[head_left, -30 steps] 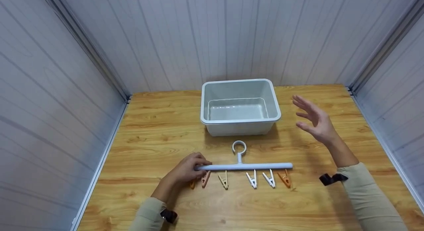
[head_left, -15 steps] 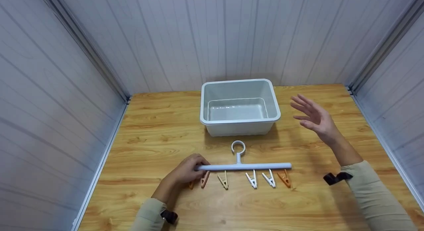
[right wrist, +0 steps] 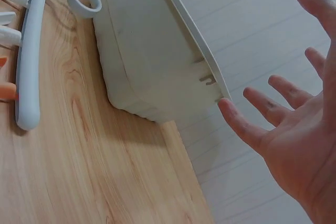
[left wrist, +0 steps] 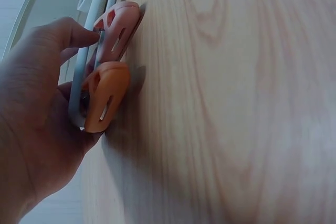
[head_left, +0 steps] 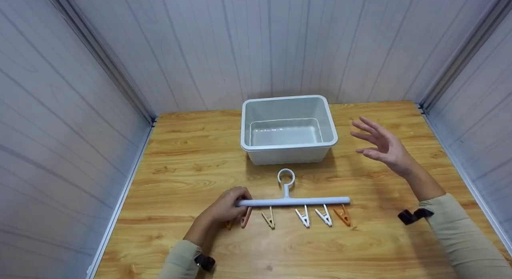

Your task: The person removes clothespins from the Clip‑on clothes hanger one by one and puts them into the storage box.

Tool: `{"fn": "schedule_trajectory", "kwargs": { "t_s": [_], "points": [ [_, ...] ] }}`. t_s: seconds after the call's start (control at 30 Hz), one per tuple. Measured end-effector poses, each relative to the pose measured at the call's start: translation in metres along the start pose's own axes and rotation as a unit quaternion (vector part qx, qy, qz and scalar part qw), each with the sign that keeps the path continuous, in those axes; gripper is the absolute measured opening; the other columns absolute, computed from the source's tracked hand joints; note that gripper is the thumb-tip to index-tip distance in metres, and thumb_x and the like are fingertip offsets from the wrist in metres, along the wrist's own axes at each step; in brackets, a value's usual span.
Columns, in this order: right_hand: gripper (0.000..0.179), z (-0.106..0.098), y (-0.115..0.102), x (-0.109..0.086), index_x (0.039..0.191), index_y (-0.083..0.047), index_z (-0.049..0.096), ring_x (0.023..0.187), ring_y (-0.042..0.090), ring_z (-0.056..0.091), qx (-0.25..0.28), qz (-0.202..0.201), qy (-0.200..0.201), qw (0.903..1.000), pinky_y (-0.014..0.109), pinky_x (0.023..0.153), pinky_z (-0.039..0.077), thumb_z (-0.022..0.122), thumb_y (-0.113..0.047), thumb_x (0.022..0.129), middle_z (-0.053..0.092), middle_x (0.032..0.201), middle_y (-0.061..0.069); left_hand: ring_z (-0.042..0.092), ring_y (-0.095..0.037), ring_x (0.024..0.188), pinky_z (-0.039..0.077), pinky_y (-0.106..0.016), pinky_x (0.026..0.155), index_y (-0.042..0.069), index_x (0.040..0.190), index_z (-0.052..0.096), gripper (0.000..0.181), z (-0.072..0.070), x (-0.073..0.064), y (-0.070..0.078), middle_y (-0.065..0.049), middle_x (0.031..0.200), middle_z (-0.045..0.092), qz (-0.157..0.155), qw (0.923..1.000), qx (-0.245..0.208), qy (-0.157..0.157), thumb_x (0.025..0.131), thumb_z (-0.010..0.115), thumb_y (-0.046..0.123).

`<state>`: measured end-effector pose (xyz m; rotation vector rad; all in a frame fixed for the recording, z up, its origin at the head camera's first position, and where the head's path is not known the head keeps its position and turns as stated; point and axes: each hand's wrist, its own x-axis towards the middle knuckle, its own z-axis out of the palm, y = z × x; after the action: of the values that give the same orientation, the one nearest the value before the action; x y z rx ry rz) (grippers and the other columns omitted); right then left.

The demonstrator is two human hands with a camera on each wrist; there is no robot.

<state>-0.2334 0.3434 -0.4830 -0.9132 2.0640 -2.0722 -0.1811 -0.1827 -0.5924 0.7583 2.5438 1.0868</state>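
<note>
A pale grey-white clip hanger (head_left: 308, 200) lies across the table, its ring hook (head_left: 286, 177) pointing toward the bin. My left hand (head_left: 226, 204) grips the left end of its bar, thumb and fingers around it. In the left wrist view, an orange clip (left wrist: 107, 98) and a pink clip (left wrist: 118, 31) sit right by these fingers. Along the bar come a beige clip (head_left: 269, 218), two white clips, one of them the white clip (head_left: 325, 216) on the right, and another orange clip (head_left: 344, 216). My right hand (head_left: 386, 149) hovers with spread fingers, holding nothing, right of the bin.
Behind the hanger stands a pale rectangular bin (head_left: 288, 154) with nothing visible inside. The wood-grain table (head_left: 304, 251) ends at a white back panel (head_left: 200, 51), with further panels on both sides. A dark strap piece (head_left: 415, 216) hangs at the right sleeve.
The hanger and left hand appear shifted very slightly left, with the left grip kept. My right forearm has drifted a little to the right, and its fingers have changed their spread slightly.
</note>
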Motion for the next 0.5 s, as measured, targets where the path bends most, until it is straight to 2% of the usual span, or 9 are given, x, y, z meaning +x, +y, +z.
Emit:
{"fn": "schedule_trajectory", "kwargs": {
  "t_s": [0.17,0.4,0.5],
  "points": [
    [0.084,-0.0020,-0.0054,-0.0006,0.178,-0.003,0.028,0.155,0.015,0.061,-0.023,0.023,0.010,0.9994,0.030,0.107,0.065,0.057,0.018,0.102,0.048,0.178,0.010,0.059,-0.015,0.103,0.050,-0.030,0.092,0.012,0.114,0.073,0.016,0.0000,0.0001,-0.0006,-0.008,0.114,0.072,0.002,1.0000,-0.006,0.004,0.099,0.072,0.005],
    [0.086,-0.0044,-0.0037,-0.0025,0.177,-0.005,0.031,0.151,0.008,0.063,-0.069,0.057,0.020,0.9958,0.025,0.104,0.065,0.062,0.019,0.100,0.056,0.170,-0.012,0.060,-0.013,0.101,0.051,-0.029,0.092,0.012,0.113,0.074,0.016,-0.0003,-0.0012,-0.0017,-0.008,0.113,0.073,0.006,0.9996,-0.024,0.015,0.098,0.073,0.004],
    [0.086,-0.0049,-0.0024,-0.0027,0.177,-0.004,0.032,0.151,0.009,0.062,-0.072,0.056,0.020,0.9956,0.024,0.104,0.064,0.062,0.019,0.100,0.056,0.171,-0.008,0.061,-0.012,0.101,0.051,-0.029,0.092,0.012,0.114,0.074,0.017,0.0007,-0.0016,-0.0026,-0.008,0.113,0.075,0.011,0.9995,-0.021,0.022,0.098,0.073,0.004]
  ]
}}
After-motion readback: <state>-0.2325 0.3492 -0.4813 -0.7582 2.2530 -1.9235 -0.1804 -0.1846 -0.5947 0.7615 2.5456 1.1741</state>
